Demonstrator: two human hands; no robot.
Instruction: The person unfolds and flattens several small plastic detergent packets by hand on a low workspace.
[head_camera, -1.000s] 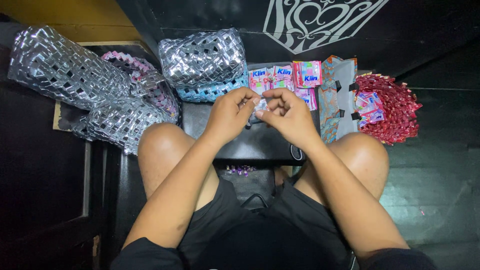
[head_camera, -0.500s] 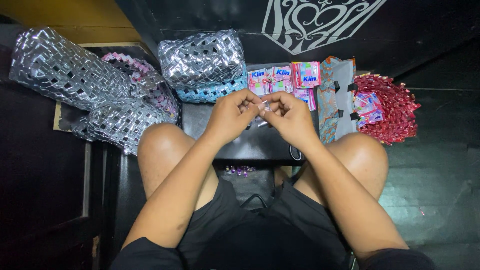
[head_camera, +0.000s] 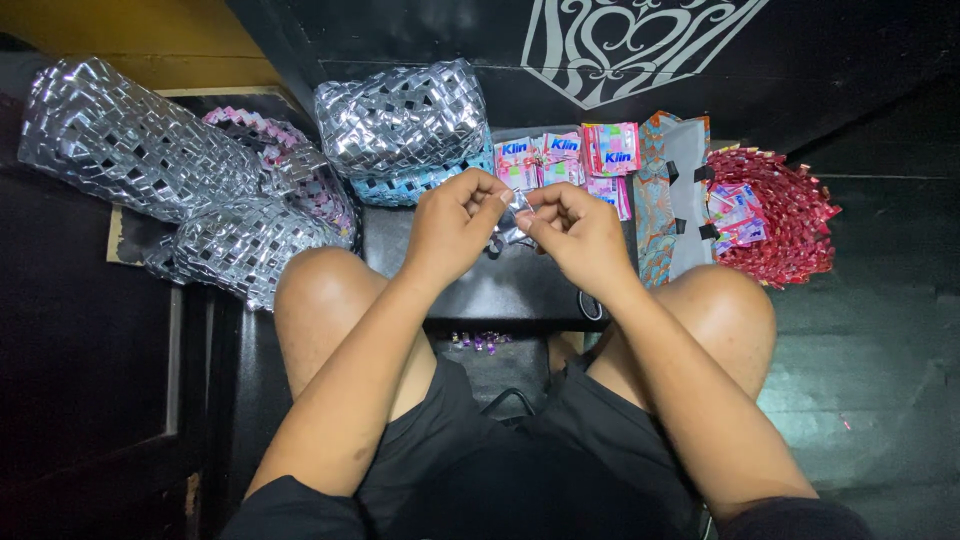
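Note:
My left hand (head_camera: 455, 225) and my right hand (head_camera: 578, 232) meet above a small black table (head_camera: 470, 285) between my knees. Both pinch a small folded silvery wrapper strip (head_camera: 513, 222) between thumbs and fingertips. Just beyond the hands lie pink and blue sachet wrappers (head_camera: 565, 160) in a loose pile.
A silver woven bag (head_camera: 405, 120) stands behind the hands, more silver woven bags (head_camera: 130, 150) lie at the left with a pink woven piece (head_camera: 255, 130). A red woven basket (head_camera: 775, 215) holding wrappers sits at the right beside a patterned pouch (head_camera: 672, 195). Small folded bits (head_camera: 478, 340) lie on the floor.
Both hands stay together over the table; the fingers have shifted slightly on the silvery strip, which now shows more between them.

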